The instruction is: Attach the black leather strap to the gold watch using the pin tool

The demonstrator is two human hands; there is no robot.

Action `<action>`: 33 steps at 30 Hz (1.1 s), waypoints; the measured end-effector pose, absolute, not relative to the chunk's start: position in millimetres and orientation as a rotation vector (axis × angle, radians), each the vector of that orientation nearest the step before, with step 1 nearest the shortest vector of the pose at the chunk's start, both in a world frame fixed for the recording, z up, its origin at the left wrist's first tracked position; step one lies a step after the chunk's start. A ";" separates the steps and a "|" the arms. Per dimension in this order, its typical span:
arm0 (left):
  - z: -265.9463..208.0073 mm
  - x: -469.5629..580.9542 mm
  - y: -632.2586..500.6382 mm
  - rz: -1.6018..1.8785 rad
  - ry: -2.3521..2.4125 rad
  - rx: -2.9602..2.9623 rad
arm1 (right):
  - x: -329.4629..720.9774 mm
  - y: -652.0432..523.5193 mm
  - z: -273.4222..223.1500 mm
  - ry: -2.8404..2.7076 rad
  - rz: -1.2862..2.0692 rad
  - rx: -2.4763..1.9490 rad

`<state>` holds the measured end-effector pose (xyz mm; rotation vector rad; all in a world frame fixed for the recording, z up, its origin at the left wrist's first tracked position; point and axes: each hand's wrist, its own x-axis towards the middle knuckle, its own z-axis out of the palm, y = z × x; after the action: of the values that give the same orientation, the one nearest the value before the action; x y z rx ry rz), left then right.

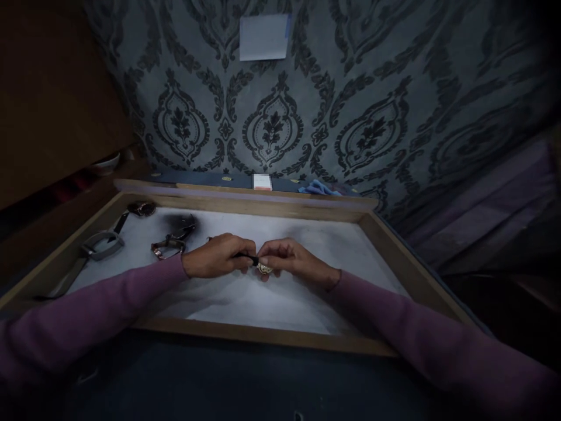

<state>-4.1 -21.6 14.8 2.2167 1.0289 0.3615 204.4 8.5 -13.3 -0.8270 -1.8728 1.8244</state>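
Note:
In the head view both my hands meet over the white bottom of a shallow wooden tray [272,332]. My right hand [293,257] pinches a small round gold watch [265,269]; the fingers cover part of it. My left hand [223,254] is closed on a slim black piece [249,258], whose end touches the watch's left side. Whether that piece is a strap or a tool, I cannot tell. Left of my hands lies a watch with a brown-gold case [168,248] and dark strap. Farther left sits a larger grey watch-like piece [103,245] with a strap.
A dark coiled watch or bracelet [142,209] lies in the tray's far left corner. Behind the rim are a small white box [262,182] and a blue cloth [319,187]. A patterned wall [272,123] rises beyond, with a white card [264,38] on it.

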 end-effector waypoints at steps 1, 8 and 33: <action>15.3 -3.9 -22.1 0.354 1.024 2.229 | 203.5 7.6 -12.8 -1.877 1.809 -0.830; 15.3 -6.4 -20.0 0.492 1.001 2.234 | 198.9 4.3 -7.6 -1.678 1.858 -0.874; 13.1 -7.5 -25.7 0.703 0.986 3.186 | 192.5 -0.7 -10.6 -1.018 2.338 -0.879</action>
<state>-7.5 -25.7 13.1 3.1858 0.9855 0.7028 192.5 -0.7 -10.6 -0.8790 -1.0183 2.3383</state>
